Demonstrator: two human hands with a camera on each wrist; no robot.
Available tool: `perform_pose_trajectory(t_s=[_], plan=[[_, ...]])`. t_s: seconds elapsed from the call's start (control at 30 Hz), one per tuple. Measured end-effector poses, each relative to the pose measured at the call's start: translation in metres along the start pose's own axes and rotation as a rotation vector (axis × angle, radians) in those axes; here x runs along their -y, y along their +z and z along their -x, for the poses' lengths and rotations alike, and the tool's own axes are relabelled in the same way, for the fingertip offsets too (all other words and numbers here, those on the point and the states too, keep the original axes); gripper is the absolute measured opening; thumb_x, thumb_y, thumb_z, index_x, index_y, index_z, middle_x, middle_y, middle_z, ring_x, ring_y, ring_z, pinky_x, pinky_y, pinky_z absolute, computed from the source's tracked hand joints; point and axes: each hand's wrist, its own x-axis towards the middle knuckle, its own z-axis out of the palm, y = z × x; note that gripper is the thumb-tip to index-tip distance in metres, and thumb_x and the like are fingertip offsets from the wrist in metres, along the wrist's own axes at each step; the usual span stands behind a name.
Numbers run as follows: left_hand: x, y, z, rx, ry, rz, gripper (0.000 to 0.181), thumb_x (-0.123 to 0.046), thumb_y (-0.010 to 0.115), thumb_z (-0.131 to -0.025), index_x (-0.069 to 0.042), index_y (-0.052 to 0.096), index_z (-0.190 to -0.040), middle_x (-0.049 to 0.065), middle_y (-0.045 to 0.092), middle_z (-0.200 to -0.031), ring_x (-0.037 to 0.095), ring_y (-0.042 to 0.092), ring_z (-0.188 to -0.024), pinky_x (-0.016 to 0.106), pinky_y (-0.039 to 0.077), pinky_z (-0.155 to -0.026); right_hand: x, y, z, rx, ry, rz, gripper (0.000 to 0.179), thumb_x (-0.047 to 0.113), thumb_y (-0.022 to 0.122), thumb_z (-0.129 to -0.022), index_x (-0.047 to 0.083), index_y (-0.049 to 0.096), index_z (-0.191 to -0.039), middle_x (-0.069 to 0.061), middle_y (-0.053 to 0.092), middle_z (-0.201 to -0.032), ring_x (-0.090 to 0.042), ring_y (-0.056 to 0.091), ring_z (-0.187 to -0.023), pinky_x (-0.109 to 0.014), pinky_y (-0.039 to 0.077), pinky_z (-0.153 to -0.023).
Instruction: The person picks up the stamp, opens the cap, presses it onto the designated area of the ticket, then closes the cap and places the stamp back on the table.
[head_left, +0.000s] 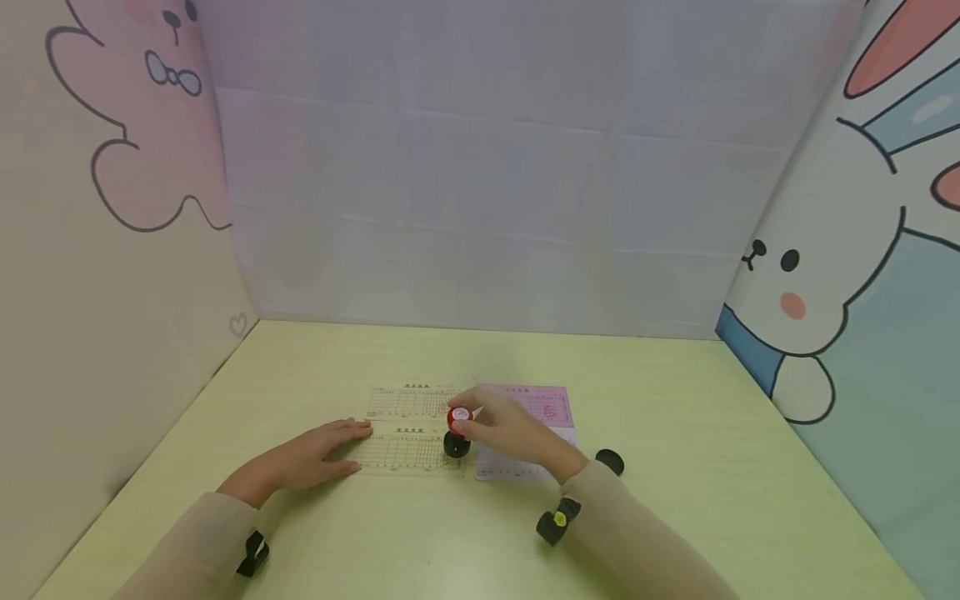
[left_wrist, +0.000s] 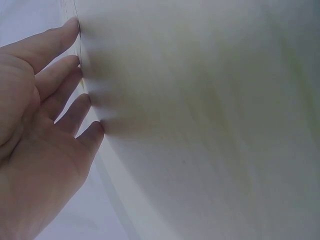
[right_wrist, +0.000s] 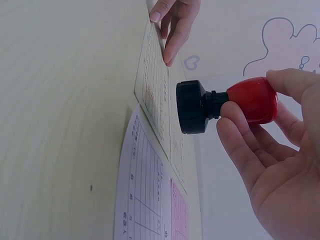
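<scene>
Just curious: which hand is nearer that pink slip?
Right: from above, the right hand partly covers the pink slip; the left hand is farther left, at a yellowish slip.

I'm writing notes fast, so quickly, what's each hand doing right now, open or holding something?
Left hand: open, resting at the left edge of the ruled forms.
Right hand: closed, holding the red-and-black stamp.
</scene>
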Motion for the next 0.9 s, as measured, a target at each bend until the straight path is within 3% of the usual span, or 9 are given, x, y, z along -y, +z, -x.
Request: perform_pose_trajectory(t_s=[0.57, 0.9], plan=[[-0.003, 0.000, -0.001, 0.005, -0.014, -0.007, 0.060, -0.029, 0.066, -0.099, 0.003, 0.047, -0.146, 0.022, 0.042, -0.153, 0.050, 0.028, -0.142, 0.066, 0.025, -0.112, -0.002, -0.021, 0.024, -0.004, -0.020, 0.009, 0.032, 0.034, 0.061, -0.101, 0.024, 0.060, -0.131, 0.009, 0.063, -0.112, -0.013, 0.064, -0.089, -0.035, 0.053, -0.081], [-0.003, -0.001, -0.001, -0.005, -0.002, 0.000, 0.059, -0.030, 0.064, -0.100, 0.003, 0.047, -0.146, 0.023, 0.042, -0.152, 0.051, 0.030, -0.141, 0.067, 0.026, -0.111, -0.007, -0.032, 0.037, -0.002, -0.031, -0.022, 0.030, 0.031, 0.061, -0.102, 0.021, 0.061, -0.130, 0.006, 0.065, -0.109, -0.029, 0.066, -0.092, -0.034, 0.053, -0.079]])
